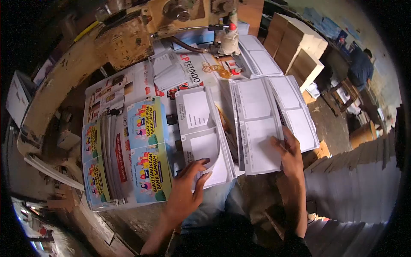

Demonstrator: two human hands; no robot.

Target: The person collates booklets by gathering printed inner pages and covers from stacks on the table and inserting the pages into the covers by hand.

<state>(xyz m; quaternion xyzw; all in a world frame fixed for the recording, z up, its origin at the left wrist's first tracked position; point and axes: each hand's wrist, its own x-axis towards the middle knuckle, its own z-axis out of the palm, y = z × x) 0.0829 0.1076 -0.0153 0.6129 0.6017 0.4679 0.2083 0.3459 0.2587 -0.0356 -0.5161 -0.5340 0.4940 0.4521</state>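
Observation:
My left hand (pixel 186 186) pinches the lower edge of a grey-and-white printed sheet (pixel 197 111), whose corner curls up from the stack under it. My right hand (pixel 292 153) grips the right edge of another grey-and-white printed sheet (pixel 261 137), thumb on top and the other fingers partly hidden. That sheet lies over a stack; how many sheets it holds I cannot tell. Farther right is one more stack of the same prints (pixel 299 124). Left of my left hand are blue-and-yellow printed covers (pixel 150 171) beside a stack of covers (pixel 95 171).
A machine (pixel 184 15) with a cloth-wrapped post (pixel 229 40) stands behind the table. Rubber bands (pixel 214 68) lie near more printed sheets (pixel 168 70). Block-like paper stacks (pixel 293 43) stand at the back right. Another person (pixel 360 66) is at the far right.

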